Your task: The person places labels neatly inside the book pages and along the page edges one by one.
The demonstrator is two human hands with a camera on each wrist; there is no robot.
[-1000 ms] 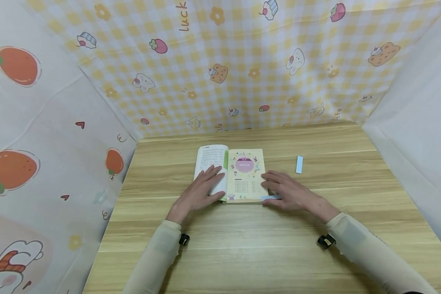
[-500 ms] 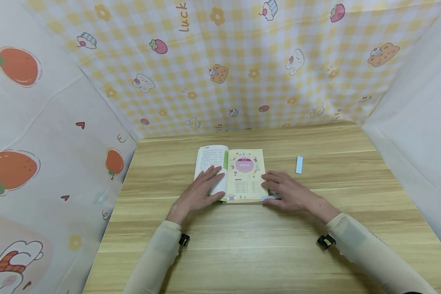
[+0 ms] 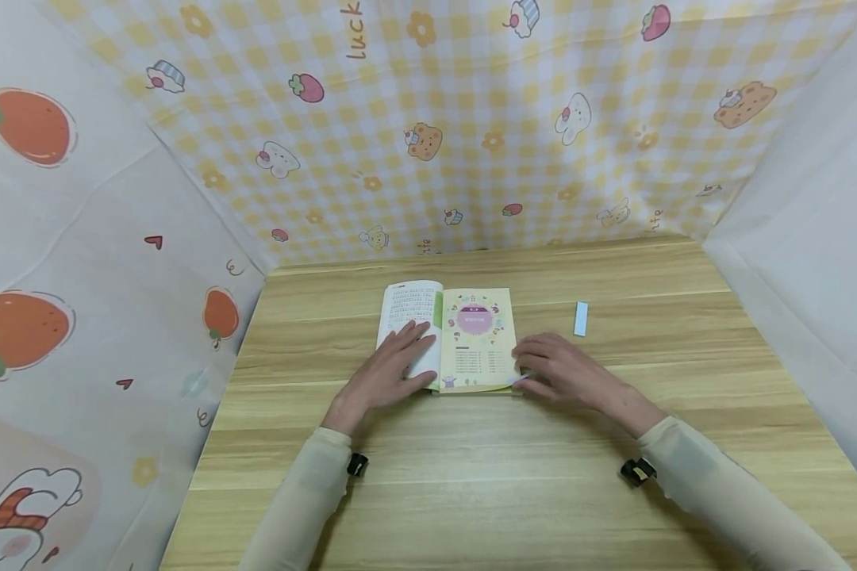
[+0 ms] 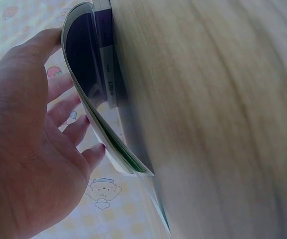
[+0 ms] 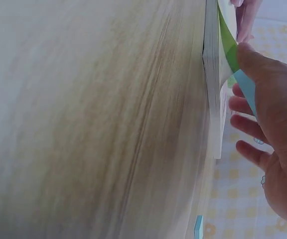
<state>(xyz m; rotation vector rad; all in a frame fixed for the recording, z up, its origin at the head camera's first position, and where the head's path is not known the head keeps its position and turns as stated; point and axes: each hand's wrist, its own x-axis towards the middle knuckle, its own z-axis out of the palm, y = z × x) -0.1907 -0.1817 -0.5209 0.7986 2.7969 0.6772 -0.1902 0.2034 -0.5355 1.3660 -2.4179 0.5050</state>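
An open book (image 3: pixel 475 349) lies on the table, with text on its left page and a pink round print on its right page. My left hand (image 3: pixel 384 374) rests spread on the left page; in the left wrist view its thumb and fingers (image 4: pixel 94 155) touch the curved pages. At the lower right corner, my right hand (image 3: pixel 567 374) pinches a light blue strip (image 5: pixel 246 90) and the page corner. The right wrist view shows that page lifted off the book's page block (image 5: pixel 212 74), with a green part showing beneath the thumb.
A second light blue strip (image 3: pixel 581 319) lies on the wooden table (image 3: pixel 471 476), right of the book and beyond my right hand. Behind the table hangs a yellow checked cloth (image 3: pixel 471 174), with white printed cloth (image 3: pixel 128 270) on the left side.
My right hand has shifted slightly right and its fingers have drawn in at the corner. The page's lower right corner has risen with the strip. My left hand has stayed in place.
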